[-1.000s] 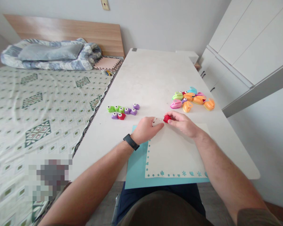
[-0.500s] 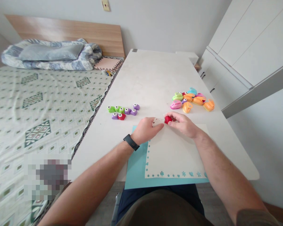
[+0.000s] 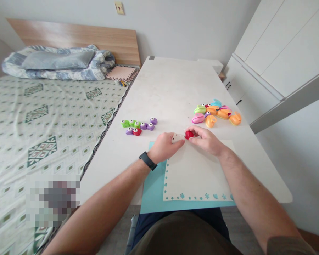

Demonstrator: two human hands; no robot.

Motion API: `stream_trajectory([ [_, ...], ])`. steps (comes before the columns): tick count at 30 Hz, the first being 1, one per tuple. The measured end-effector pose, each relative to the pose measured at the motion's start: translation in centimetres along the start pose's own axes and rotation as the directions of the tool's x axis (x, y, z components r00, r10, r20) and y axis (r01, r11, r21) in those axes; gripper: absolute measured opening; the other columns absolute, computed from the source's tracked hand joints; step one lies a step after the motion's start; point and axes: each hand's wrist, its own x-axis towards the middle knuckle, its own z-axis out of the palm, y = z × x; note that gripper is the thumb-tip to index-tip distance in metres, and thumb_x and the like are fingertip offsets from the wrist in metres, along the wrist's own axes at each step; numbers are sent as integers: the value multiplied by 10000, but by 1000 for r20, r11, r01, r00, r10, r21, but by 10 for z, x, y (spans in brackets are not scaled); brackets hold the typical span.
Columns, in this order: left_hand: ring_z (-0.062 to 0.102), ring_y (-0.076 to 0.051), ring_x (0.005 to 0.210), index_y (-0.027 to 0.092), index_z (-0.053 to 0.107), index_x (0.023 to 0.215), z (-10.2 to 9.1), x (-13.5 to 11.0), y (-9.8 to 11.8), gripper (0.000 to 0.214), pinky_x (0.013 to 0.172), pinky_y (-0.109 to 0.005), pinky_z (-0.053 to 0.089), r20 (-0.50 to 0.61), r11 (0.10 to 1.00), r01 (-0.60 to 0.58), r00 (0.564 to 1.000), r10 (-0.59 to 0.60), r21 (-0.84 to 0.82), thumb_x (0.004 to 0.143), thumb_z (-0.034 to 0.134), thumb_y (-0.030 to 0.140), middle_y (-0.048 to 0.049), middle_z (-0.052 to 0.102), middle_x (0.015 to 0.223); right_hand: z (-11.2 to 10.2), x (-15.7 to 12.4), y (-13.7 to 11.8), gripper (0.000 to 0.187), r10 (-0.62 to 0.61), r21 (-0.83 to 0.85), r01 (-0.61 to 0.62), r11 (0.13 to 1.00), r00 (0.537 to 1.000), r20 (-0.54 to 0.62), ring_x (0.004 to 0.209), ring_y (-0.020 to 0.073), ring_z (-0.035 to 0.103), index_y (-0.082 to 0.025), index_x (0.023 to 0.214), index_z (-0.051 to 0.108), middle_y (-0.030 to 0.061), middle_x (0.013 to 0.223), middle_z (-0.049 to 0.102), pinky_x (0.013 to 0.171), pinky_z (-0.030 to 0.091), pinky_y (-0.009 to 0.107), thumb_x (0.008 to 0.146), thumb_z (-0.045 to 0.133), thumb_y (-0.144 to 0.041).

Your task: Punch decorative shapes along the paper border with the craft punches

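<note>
My left hand (image 3: pixel 167 146) is closed on a small white piece of paper (image 3: pixel 177 137) with little punched holes, thumb on top. My right hand (image 3: pixel 205 140) pinches a red craft punch (image 3: pixel 189 135), which meets the right end of that paper. Both hands are over the far edge of a white sheet (image 3: pixel 199 173). Punched shapes such as flowers, hearts and leaves run along the sheet's left and near edges, showing blue. Under the sheet lies a larger light-blue sheet (image 3: pixel 152 193). The far part of the sheets is partly hidden by my hands.
Several small green, purple and red punches (image 3: pixel 137 124) stand left of my hands. Larger orange, pink, green and blue punches (image 3: pixel 212 111) cluster at the right on the white table (image 3: pixel 172 85). A bed (image 3: pixel 66 117) adjoins the left side; white cabinets (image 3: pixel 279 53) stand right.
The red punch has turned or shifted very slightly in my right hand. Otherwise both hands keep their places.
</note>
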Motion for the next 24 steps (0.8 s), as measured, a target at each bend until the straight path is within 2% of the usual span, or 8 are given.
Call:
stream_trajectory([
  [7, 505, -122, 561, 169, 595, 683, 0, 0, 0, 350, 484, -228, 319, 8, 1000, -30, 1000, 30, 7, 865, 606, 467, 11, 577, 618, 3, -1, -1, 271, 5, 35, -5, 999, 1000, 1, 992, 235, 608, -231, 1145, 669, 43, 1033, 688, 915, 468, 373, 901, 654, -347],
  [14, 535, -140, 583, 162, 674, 747, 0, -1, 0, 336, 486, -234, 320, -14, 999, -28, 999, 28, 37, 858, 617, 474, -10, 626, 645, 3, -1, 0, 265, 32, 65, -32, 997, 999, -9, 988, 235, 612, -236, 1125, 676, 42, 1039, 691, 915, 475, 370, 914, 651, -394],
  [24, 564, -150, 590, 166, 695, 785, 2, -1, -2, 332, 490, -236, 335, -15, 997, -31, 999, 32, 70, 875, 603, 473, -12, 646, 655, 1, -1, 3, 270, 76, 127, -76, 989, 997, 2, 929, 226, 623, -235, 1076, 685, 44, 1022, 699, 863, 492, 363, 899, 691, -439],
])
